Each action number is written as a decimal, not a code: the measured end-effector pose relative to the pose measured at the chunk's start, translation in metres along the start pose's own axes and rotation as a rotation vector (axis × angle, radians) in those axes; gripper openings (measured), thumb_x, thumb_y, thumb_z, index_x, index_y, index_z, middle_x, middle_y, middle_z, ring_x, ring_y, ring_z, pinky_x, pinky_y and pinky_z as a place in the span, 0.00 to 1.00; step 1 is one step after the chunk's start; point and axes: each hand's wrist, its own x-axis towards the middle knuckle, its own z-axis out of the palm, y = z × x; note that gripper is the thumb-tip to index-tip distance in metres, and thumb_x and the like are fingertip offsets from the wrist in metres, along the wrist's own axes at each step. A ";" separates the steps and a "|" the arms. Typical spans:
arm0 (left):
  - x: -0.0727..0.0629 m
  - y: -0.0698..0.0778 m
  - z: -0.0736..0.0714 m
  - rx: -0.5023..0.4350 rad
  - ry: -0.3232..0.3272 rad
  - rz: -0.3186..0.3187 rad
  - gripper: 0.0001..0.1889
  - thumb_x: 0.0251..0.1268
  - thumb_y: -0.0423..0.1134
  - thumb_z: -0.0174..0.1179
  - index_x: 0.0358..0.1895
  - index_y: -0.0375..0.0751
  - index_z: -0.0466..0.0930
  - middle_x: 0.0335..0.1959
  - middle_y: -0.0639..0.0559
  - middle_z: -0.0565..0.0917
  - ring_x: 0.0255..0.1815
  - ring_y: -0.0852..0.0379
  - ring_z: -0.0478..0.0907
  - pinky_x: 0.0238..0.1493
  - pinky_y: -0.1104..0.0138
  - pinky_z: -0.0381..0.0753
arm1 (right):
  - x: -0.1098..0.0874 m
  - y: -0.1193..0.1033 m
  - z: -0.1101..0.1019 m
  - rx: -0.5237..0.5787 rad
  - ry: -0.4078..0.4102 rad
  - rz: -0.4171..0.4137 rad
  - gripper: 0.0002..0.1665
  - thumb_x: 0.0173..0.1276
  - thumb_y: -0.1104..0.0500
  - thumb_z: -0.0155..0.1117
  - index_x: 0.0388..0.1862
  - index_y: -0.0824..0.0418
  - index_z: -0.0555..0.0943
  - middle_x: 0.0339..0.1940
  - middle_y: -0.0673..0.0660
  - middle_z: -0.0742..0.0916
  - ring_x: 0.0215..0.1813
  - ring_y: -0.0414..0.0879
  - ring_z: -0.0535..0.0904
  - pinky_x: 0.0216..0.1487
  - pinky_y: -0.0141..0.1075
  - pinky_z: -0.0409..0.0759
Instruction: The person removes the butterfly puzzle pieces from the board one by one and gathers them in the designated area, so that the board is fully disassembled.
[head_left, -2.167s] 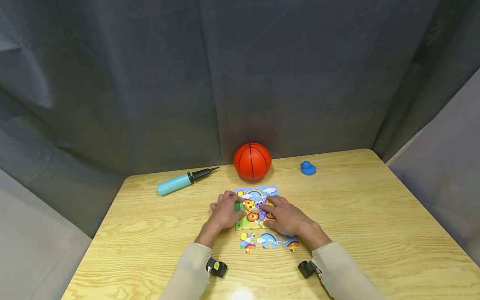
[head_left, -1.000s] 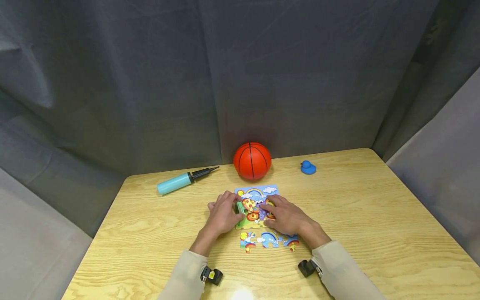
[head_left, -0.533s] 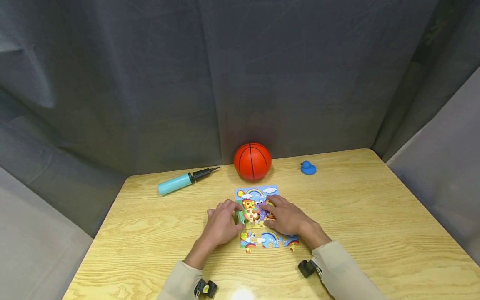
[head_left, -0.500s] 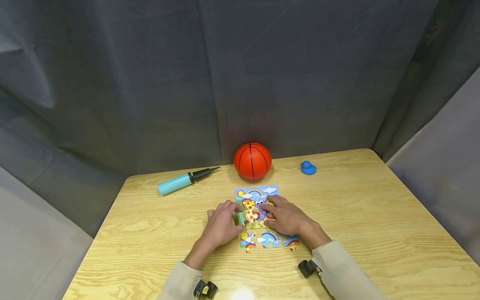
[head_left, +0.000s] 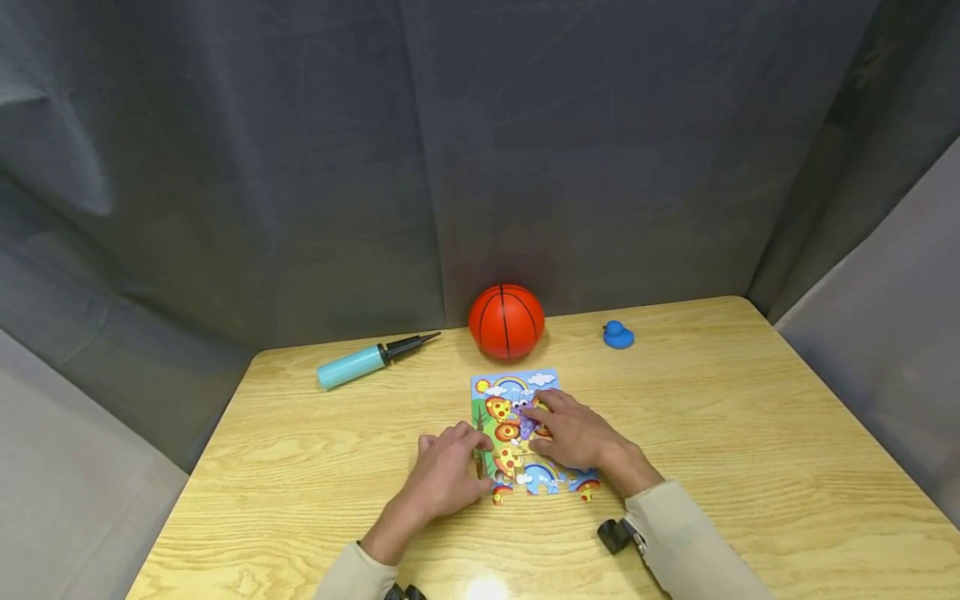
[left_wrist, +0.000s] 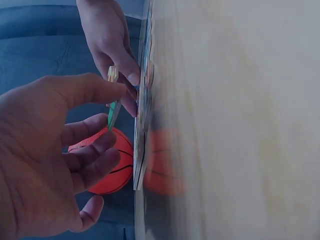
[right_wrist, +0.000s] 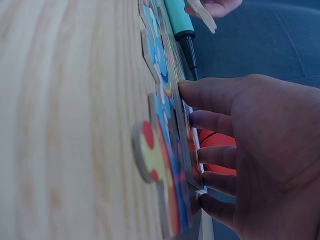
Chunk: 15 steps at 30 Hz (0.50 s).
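Note:
My left hand [head_left: 448, 471] pinches a jigsaw piece [left_wrist: 114, 112] between thumb and fingers, clear of the table. This piece, green with a yellow and red butterfly wing, overlaps the near left edge of the picture board [head_left: 512, 384] in the head view. My right hand [head_left: 573, 431] rests on the right part of that board, fingers spread over the butterfly picture, thumb at the near edge. Loose pieces lie in a row in front: a rainbow piece [head_left: 542, 478] in the middle, a right piece [head_left: 587, 487] partly under my right wrist, and a left one mostly hidden by the held piece.
A red basketball [head_left: 506, 322] stands just behind the board. To its left lies a turquoise hand pump [head_left: 351, 367] with a black nozzle. A blue rubber duck [head_left: 618, 335] sits at the back right of the wooden table [head_left: 720, 417]. Dark cloth hangs behind.
My left hand has lifted the green jigsaw piece off the board's left part and brought it toward me, over the loose row. My right hand has stayed in place.

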 end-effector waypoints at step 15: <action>-0.023 0.011 0.000 0.060 -0.105 0.074 0.20 0.37 0.48 0.70 0.40 0.57 0.80 0.34 0.66 0.76 0.36 0.65 0.68 0.44 0.60 0.58 | -0.001 -0.001 0.000 -0.012 0.017 -0.015 0.32 0.70 0.45 0.58 0.71 0.52 0.69 0.74 0.60 0.67 0.76 0.58 0.58 0.71 0.55 0.61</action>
